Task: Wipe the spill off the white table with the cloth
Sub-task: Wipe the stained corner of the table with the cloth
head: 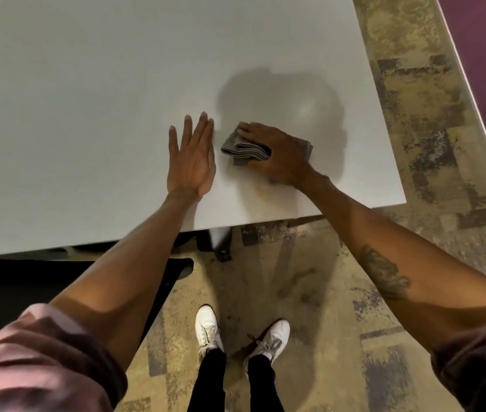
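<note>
Nearest me: 2 white shoes [206, 328] on patterned carpet [339, 337], standing at the near edge of the white table [87, 84]. Both forearms reach up over that edge.

The spill [261, 190]: a faint yellowish smear, close to the near edge, just on my side of the right hand [277, 156]. It's not gone. A pale, hazy patch runs up from it toward the cloth; can't tell if that's wet film or shadow.

The right hand is palm-down, pressing on the cloth [243, 148], fingers spread over the top, thumb along the near side. It's holding the cloth by pressure, not bunching it up. The cloth is grey, folded in several layers, flat on the table, just beyond the smear and not covering it.

The left hand [191, 156] is flat on the table, fingers straight and released, holding nothing, just beside the cloth but not touching it. It looks like a brace.

Farther back the table is bare, with only my shadow and a glare spot.

My read: mid-wipe, partly done at best. Still left: 1 or more passes pulling the cloth back toward me over the yellow residue, then a check for streaks.
</note>
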A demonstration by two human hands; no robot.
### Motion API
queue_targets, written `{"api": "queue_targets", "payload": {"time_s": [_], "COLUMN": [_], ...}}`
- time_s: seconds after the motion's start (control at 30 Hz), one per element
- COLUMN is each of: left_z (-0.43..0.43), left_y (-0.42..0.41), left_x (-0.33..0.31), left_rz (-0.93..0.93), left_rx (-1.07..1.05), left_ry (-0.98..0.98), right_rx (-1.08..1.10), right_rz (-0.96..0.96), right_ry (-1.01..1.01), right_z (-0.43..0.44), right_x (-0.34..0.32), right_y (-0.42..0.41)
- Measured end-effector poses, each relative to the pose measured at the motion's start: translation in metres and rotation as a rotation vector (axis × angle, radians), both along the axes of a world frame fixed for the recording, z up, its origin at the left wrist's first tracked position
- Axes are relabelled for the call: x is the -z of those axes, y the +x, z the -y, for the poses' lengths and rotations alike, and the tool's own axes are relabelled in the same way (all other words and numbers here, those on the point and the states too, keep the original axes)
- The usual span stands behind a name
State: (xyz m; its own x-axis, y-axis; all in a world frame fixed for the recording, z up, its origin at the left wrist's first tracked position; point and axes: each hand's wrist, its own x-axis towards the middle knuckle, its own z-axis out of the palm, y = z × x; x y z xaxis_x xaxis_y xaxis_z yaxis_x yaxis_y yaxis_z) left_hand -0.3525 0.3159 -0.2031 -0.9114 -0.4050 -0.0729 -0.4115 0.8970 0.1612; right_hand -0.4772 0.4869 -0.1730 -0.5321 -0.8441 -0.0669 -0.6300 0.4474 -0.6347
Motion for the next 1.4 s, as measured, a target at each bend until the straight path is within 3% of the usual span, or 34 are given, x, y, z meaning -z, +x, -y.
{"api": "queue_targets", "payload": {"time_s": [0.47, 0.63, 0.8, 1.13, 1.4], "left_z": [-0.008, -0.017, -0.016, -0.014, -0.015], "left_y": [0.009, 0.016, 0.014, 0.01, 0.011], "left_x": [0.008, 0.006, 0.005, 0.006, 0.008], "left_rz": [0.023, 0.023, 0.024, 0.001, -0.017], "left_rx": [-0.079, -0.109, -0.13, -0.13, -0.132], "left_ry": [0.071, 0.091, 0.106, 0.125, 0.123], "right_rx": [-0.229, -0.324, -0.264, 0.016, 0.011], "right_rz": [0.004, -0.057, -0.064, -0.019, -0.03], "right_ry": [-0.097, -0.023, -0.03, -0.104, -0.088], "right_z": [-0.06, -0.101, -0.13, -0.103, -0.074], "right_x": [0.009, 0.006, 0.002, 0.006, 0.006], "right_y": [0.053, 0.045, 0.025, 0.039, 0.067]}}
